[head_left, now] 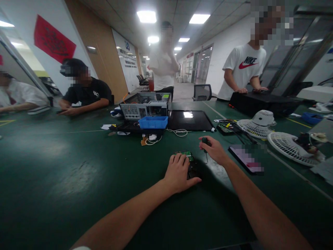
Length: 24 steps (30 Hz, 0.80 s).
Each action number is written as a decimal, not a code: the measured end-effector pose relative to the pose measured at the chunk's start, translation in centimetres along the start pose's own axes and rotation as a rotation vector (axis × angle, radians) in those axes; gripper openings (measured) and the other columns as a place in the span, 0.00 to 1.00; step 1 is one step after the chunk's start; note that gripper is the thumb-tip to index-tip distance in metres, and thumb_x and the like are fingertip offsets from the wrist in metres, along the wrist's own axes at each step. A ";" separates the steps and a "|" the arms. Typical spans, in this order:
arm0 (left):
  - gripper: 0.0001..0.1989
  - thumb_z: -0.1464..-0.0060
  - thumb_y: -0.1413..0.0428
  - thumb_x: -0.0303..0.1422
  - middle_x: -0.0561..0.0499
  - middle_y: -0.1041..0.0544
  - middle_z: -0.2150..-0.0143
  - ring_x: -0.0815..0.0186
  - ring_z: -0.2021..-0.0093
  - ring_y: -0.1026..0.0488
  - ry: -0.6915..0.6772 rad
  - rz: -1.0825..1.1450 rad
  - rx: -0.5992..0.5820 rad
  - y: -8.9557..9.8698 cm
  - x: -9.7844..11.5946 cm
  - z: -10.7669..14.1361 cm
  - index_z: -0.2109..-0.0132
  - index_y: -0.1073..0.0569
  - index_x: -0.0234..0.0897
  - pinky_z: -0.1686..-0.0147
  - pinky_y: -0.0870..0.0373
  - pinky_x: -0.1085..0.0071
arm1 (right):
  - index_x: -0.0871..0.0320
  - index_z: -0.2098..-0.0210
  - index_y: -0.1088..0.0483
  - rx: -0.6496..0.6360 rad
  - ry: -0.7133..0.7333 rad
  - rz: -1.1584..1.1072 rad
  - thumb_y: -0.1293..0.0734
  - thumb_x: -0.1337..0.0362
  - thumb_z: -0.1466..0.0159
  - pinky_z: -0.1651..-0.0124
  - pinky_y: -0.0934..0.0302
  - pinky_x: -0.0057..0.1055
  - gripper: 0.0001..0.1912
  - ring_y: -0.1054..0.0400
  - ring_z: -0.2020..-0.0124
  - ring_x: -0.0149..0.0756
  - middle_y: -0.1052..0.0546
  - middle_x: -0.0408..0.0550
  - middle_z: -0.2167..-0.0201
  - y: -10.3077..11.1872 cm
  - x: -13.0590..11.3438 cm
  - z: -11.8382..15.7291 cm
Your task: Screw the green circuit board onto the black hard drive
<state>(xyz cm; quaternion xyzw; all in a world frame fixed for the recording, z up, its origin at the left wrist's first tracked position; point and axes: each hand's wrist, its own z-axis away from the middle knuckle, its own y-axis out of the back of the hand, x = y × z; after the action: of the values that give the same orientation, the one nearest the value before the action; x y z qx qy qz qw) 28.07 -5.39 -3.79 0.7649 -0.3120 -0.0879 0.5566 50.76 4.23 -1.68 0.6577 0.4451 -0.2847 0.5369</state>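
A small device with a green circuit board point(190, 156) and dark parts lies on the green table. My left hand point(178, 173) rests over its left side, fingers laid forward and thumb stretched out to the right, hiding much of it. To the right of the board, my right hand point(214, 149) is closed around the dark handle of a screwdriver point(206, 152). Its thin shaft points down, with the tip just above or on the tabletop; I cannot tell which. A phone point(244, 159) with a lit screen lies right of that hand.
Farther back stand an opened computer case point(145, 104), a blue tray point(153, 122) and a flat black panel point(191, 120). White fan parts point(256, 123), another circuit board point(225, 129) and cables lie on the right. Several people are around the table, one with hands on a black case point(262, 102).
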 end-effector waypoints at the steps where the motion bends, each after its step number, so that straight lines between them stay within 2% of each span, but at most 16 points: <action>1: 0.43 0.45 0.49 0.66 0.36 0.29 0.39 0.42 0.36 0.38 -0.012 0.000 -0.005 -0.1 -0.2 0.0 0.38 0.31 0.36 0.36 0.47 0.43 | 0.57 0.47 0.29 0.043 0.031 -0.024 0.32 0.52 0.36 0.55 0.29 0.36 0.22 0.24 0.62 0.38 0.20 0.47 0.64 -0.1 -0.1 0.0; 5: 0.40 0.43 0.47 0.63 0.38 0.29 0.38 0.45 0.38 0.36 -0.070 0.030 -0.038 0.0 -1.3 0.1 0.37 0.31 0.37 0.35 0.49 0.43 | 0.54 0.46 0.31 0.148 0.108 -0.124 0.30 0.48 0.36 0.50 0.29 0.39 0.24 0.22 0.57 0.40 0.19 0.48 0.58 -1.0 -0.9 0.5; 11: 0.40 0.43 0.45 0.61 0.39 0.30 0.35 0.47 0.36 0.35 -0.172 0.085 -0.063 0.9 -2.9 0.6 0.35 0.32 0.39 0.33 0.52 0.44 | 0.54 0.47 0.33 0.178 0.175 -0.297 0.31 0.48 0.34 0.49 0.27 0.40 0.22 0.20 0.54 0.42 0.20 0.49 0.57 -2.6 -2.1 1.4; 20: 0.40 0.43 0.43 0.59 0.39 0.30 0.35 0.46 0.35 0.36 -0.181 0.093 -0.066 0.7 -3.1 0.8 0.33 0.33 0.39 0.33 0.50 0.43 | 0.54 0.46 0.32 0.180 0.147 -0.188 0.32 0.44 0.35 0.46 0.27 0.43 0.26 0.21 0.53 0.44 0.19 0.52 0.54 -3.3 -2.4 2.0; 24: 0.39 0.42 0.44 0.59 0.39 0.31 0.34 0.46 0.34 0.37 -0.183 0.096 -0.072 0.8 -3.1 0.8 0.33 0.34 0.39 0.33 0.51 0.44 | 0.53 0.46 0.33 0.172 0.166 -0.187 0.32 0.46 0.34 0.45 0.28 0.42 0.24 0.21 0.52 0.42 0.19 0.50 0.54 -3.3 -2.1 1.9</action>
<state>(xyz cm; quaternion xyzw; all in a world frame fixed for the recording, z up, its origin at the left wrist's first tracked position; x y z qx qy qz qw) 24.94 -4.40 -3.98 0.7174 -0.3946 -0.1417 0.5564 47.10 1.90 -1.85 0.6784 0.5212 -0.3151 0.4109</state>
